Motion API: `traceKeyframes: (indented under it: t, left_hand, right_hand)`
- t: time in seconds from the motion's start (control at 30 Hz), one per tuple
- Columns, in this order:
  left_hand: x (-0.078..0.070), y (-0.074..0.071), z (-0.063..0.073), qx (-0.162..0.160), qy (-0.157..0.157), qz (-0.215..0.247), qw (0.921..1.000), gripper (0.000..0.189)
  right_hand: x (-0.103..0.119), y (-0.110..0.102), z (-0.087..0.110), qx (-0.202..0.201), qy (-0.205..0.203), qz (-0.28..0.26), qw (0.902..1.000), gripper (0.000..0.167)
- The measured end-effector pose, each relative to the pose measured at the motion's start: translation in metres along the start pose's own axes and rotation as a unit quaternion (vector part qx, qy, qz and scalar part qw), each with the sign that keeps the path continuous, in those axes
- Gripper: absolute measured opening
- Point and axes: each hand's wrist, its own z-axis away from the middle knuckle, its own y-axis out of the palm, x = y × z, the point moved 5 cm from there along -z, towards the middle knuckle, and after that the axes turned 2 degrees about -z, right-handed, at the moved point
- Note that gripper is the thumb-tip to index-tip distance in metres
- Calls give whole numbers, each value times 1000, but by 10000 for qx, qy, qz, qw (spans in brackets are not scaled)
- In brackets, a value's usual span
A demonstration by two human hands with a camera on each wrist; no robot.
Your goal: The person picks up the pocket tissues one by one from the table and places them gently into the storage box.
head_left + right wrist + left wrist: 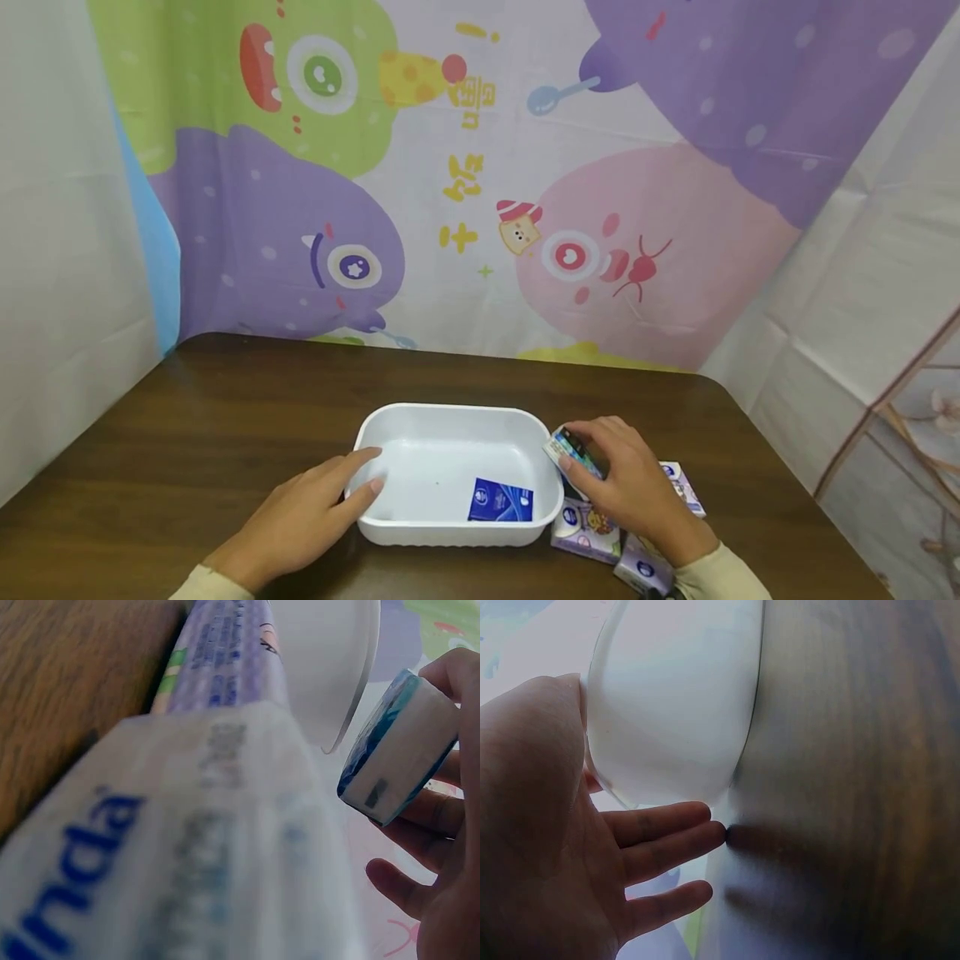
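A white plastic basin (450, 450) stands on the table, with a blue flat packet (501, 500) lying at its front right. My left hand (315, 508) rests at the basin's left rim, its index finger and thumb over the edge. In the left wrist view, the other fingers (675, 844) extend straight beside the basin's outer wall. Between thumb and fingers, my right hand (630, 479) pinches a small blue-and-white tissue pack (401, 750) just off the basin's right rim. Purple-and-white tissue packs (588, 529) lie below that hand, partly hidden by it.
The dark wooden table (225, 408) extends around the basin. A printed cartoon curtain (450, 208) hangs behind it, with pale cloth on both sides. One tissue pack (195, 847) fills much of the right wrist view, close to the camera.
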Motion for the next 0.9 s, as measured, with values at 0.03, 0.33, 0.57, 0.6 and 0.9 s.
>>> traceKeyframes:
  t: [0.03, 0.33, 0.57, 0.6, 0.9]
  left_hand:
    - [0, 0, 0, 2, 0, -4, 10000, 53]
    - [-1, 0, 0, 15, 27, -22, 10000, 52]
    - [-1, 0, -1, 20, 4, 0, 10000, 52]
    - [-1, 0, -1, 22, 0, 1, 10000, 52]
    - [0, 0, -1, 197, -140, 52, 9997, 55]
  right_hand:
    - [0, 0, 0, -16, -14, 5, 10000, 36]
    - [1, -2, -1, -72, -17, 23, 10000, 36]
    - [3, -4, -2, -98, -80, 81, 9999, 36]
    - [3, -4, -3, -103, -87, 91, 9999, 36]
    - [4, -3, -5, -139, -191, -2, 9997, 36]
